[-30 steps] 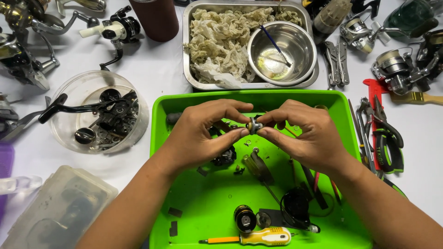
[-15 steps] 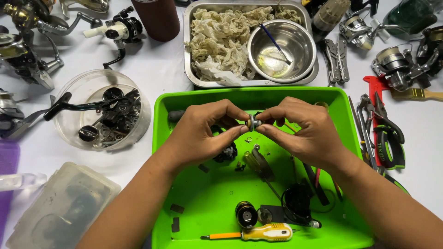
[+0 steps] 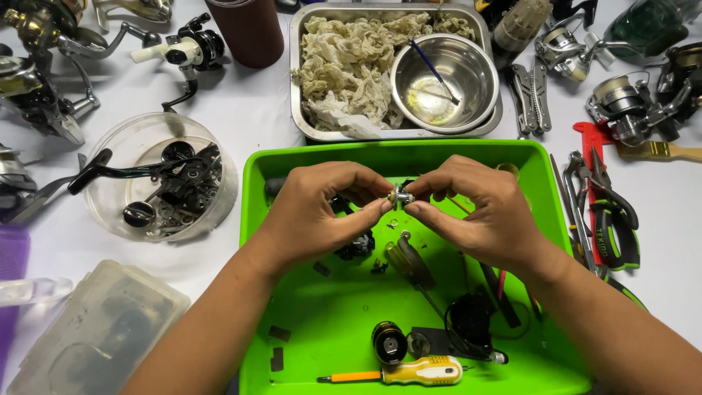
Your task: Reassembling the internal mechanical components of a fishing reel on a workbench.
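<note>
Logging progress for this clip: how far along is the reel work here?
Done: a reel looks stripped, with loose parts in the green tray and the clear round tub. In hand: the left hand and right hand pinch a small metal part together. Left: the loose parts are still unassembled, and the yellow screwdriver lies unused.

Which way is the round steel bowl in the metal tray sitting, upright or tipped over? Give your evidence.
Upright. The steel bowl shows its open mouth and shiny inside to the camera, with a thin blue stick leaning in it, beside the rags in the metal tray.
</note>
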